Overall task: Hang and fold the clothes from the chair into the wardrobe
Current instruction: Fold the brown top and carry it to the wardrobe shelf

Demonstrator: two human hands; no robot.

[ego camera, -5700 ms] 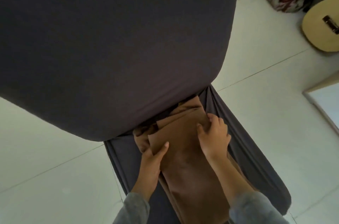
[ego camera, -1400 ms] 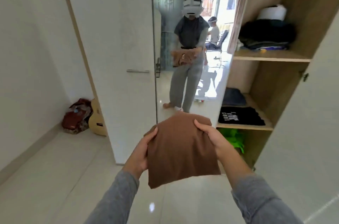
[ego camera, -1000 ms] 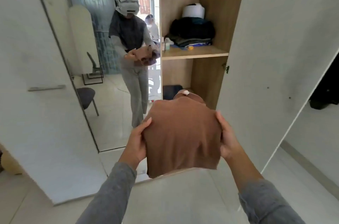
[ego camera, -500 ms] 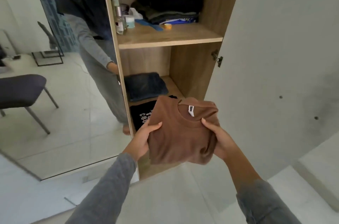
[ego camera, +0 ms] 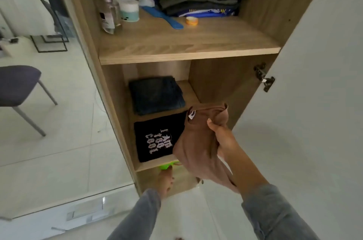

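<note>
Nearest, the left hand (ego camera: 165, 180) in its grey sleeve, reaching low under the front edge of the middle wooden shelf (ego camera: 151, 165), fingertips at a bright green item (ego camera: 167, 166) below that shelf; whether that grip is closing on anything cannot be told, since the fingers are partly hidden. Just right of it and in front of the same shelf edge, the right hand (ego camera: 221, 138), its grip clamped one-handed on the folded brown cotton T-shirt (ego camera: 196, 141), collar and white label turned up, lower layers sagging and hanging loose beneath the wrist. Main risk, as a judgement: a fold held by one hand only, likely to slump open or slip out, leaving a crumpled bundle rather than a neat stack. Second risk: the hanging tail catching on the shelf edge while going in, dragging the fold apart. On that shelf, at the front, a black folded T-shirt with pale lettering (ego camera: 157, 139); behind it, a dark blue folded garment (ego camera: 156, 95); a careless landing could skew either pile. Above the middle shelf, on the upper one, a clear bottle (ego camera: 109, 12), a pale round jar (ego camera: 129, 10) and a small orange lid (ego camera: 192, 21); well apart, unlikely to be disturbed.
</note>
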